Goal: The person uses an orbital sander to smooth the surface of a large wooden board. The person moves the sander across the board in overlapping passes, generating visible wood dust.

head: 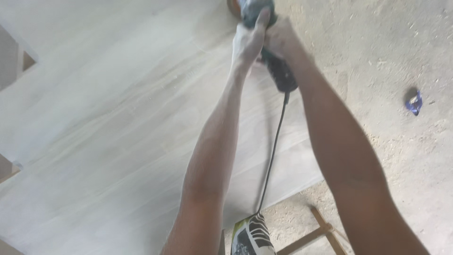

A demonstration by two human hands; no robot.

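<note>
Tool: corded handheld power tool, dark body w/ teal-green head, likely a sander or grinder; can't tell which, the head is cut off by the top edge of frame. Sits at the far end of the board, at full arm's reach.

Left hand: wrapped over the tool's head end, fingers pressed together along the top, thumb side to the body. Reads as a downward-pressing grip to keep the head flat on the wood. Dusted white.

Right hand: closed round the body just behind the left, touching it. Looks like the steering/driving grip; fingers mostly hidden under the tool.

Arms: both stretched straight out, near parallel, cord betw. them.

Cord: black, runs from the tool's rear back toward the person, hanging betw. the forearms, so it stays off the worked surface.

Board: large pale plywood sheet w/ faint grain, fills left + centre. Surface hazy w/ fine dust.

Support: wooden frame shows under the board's near-right edge; probably a trestle holding it off the floor.

Floor: concrete, scattered w/ sawdust + shavings, to the right of the board.

Scrap: small blue object on the floor, well apart from the board. Kind unclear.

Bottom edge: patterned black/white/yellow-green item near the cord's lower end; can't identify.
</note>
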